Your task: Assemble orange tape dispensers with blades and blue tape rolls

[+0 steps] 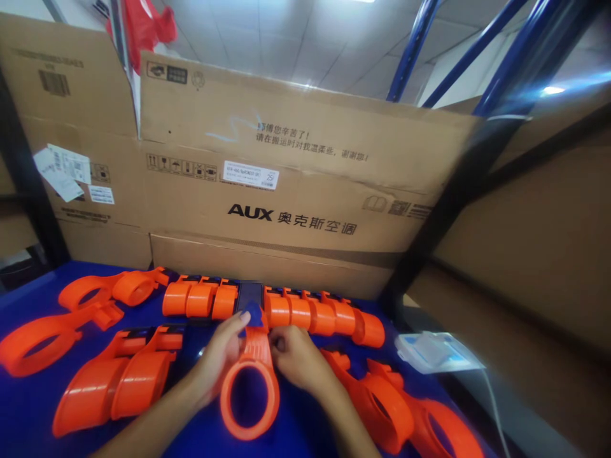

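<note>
Both hands closed on one orange ring-shaped plastic part [251,388] at centre of blue table [28,413]: left hand [222,356] pinching its neck, right hand [293,362] gripping opposite side. Behind: one row of nine orange parts [296,312]; one AUX cardboard box [296,184].

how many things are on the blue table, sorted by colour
orange plastic parts: about 19, some overlap, including the ring part that the left hand and right hand hold
blue piece: 1
white packet: 1
total: about 21
</note>
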A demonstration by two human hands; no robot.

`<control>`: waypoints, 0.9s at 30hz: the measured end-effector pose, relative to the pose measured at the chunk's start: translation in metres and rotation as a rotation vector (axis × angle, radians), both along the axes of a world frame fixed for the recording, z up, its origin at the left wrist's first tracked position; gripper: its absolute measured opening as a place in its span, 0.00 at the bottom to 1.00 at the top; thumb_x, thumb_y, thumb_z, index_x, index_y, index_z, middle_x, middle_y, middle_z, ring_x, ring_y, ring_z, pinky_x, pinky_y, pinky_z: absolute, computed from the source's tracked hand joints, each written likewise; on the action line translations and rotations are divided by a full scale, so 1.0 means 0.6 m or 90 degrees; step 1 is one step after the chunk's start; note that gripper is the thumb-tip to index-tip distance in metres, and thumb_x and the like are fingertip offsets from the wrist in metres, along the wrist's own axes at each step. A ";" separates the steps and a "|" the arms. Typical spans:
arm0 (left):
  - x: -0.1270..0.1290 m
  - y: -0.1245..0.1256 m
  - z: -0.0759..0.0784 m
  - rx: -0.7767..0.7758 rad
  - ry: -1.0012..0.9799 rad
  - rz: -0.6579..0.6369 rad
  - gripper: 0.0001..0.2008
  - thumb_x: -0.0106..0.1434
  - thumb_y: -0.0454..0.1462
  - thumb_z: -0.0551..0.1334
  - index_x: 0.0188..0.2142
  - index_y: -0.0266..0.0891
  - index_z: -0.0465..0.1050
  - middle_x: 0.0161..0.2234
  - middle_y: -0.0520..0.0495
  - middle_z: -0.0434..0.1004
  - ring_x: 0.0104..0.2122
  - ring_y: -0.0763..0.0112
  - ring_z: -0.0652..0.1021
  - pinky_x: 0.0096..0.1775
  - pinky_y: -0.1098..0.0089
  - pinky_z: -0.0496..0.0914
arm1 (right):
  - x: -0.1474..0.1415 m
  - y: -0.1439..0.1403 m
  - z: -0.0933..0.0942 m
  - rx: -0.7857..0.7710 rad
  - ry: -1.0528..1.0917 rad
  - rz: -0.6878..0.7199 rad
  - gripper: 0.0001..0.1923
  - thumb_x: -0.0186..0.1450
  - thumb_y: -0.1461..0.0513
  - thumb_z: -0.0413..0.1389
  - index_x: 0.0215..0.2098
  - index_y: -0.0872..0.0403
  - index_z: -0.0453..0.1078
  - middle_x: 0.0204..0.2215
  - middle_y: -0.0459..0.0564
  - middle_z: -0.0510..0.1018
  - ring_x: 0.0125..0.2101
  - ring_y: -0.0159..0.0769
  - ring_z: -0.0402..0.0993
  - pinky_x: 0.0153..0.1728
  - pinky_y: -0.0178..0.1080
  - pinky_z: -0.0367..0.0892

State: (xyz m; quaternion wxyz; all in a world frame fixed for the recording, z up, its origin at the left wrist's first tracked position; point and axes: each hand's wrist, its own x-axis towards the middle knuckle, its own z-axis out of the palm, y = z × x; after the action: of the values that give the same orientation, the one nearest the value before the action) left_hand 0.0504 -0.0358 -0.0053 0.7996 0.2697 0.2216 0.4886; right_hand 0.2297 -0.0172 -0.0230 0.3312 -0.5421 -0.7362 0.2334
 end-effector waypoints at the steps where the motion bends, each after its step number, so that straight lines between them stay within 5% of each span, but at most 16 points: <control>1: 0.000 -0.003 0.002 0.006 -0.003 0.003 0.19 0.62 0.44 0.67 0.48 0.36 0.75 0.33 0.41 0.84 0.31 0.58 0.84 0.36 0.63 0.77 | 0.002 0.002 0.003 0.003 0.007 0.003 0.08 0.54 0.70 0.55 0.24 0.54 0.74 0.16 0.42 0.71 0.19 0.30 0.64 0.20 0.31 0.53; 10: 0.006 0.000 -0.010 0.068 0.023 0.032 0.12 0.62 0.41 0.68 0.43 0.40 0.73 0.41 0.42 0.84 0.41 0.56 0.83 0.42 0.62 0.76 | 0.007 0.011 0.027 0.082 0.274 -0.084 0.03 0.58 0.64 0.56 0.30 0.54 0.71 0.20 0.41 0.67 0.21 0.30 0.62 0.23 0.32 0.58; 16: 0.009 0.017 -0.030 0.069 0.012 0.080 0.17 0.59 0.43 0.69 0.46 0.41 0.74 0.42 0.42 0.84 0.44 0.54 0.83 0.46 0.60 0.76 | -0.007 -0.003 0.045 0.023 0.416 0.035 0.12 0.65 0.53 0.59 0.42 0.51 0.73 0.22 0.41 0.68 0.22 0.31 0.64 0.25 0.33 0.62; 19: 0.004 0.022 -0.022 0.077 -0.037 0.070 0.21 0.58 0.46 0.69 0.48 0.39 0.75 0.45 0.40 0.83 0.45 0.52 0.82 0.47 0.58 0.76 | -0.012 -0.007 0.044 -0.018 0.410 0.076 0.16 0.68 0.50 0.55 0.48 0.48 0.73 0.33 0.46 0.77 0.34 0.37 0.74 0.35 0.36 0.69; 22: 0.000 0.023 -0.012 0.075 -0.059 0.069 0.24 0.58 0.48 0.68 0.50 0.38 0.75 0.45 0.39 0.83 0.45 0.50 0.83 0.47 0.56 0.76 | -0.021 -0.010 0.036 -0.049 0.396 0.094 0.19 0.70 0.47 0.52 0.51 0.47 0.73 0.49 0.49 0.78 0.53 0.43 0.71 0.53 0.43 0.67; 27: -0.002 0.019 -0.012 0.064 -0.040 0.118 0.22 0.58 0.47 0.68 0.49 0.38 0.76 0.45 0.38 0.83 0.46 0.50 0.82 0.46 0.57 0.76 | -0.034 -0.006 0.028 -0.032 0.393 0.077 0.20 0.69 0.47 0.54 0.51 0.48 0.74 0.52 0.50 0.78 0.56 0.44 0.70 0.59 0.47 0.63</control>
State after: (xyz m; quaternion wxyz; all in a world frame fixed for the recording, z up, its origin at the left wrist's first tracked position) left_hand 0.0494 -0.0244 -0.0126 0.7429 0.2725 0.1956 0.5793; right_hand 0.2091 -0.0210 -0.0060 0.5113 -0.4090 -0.6256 0.4241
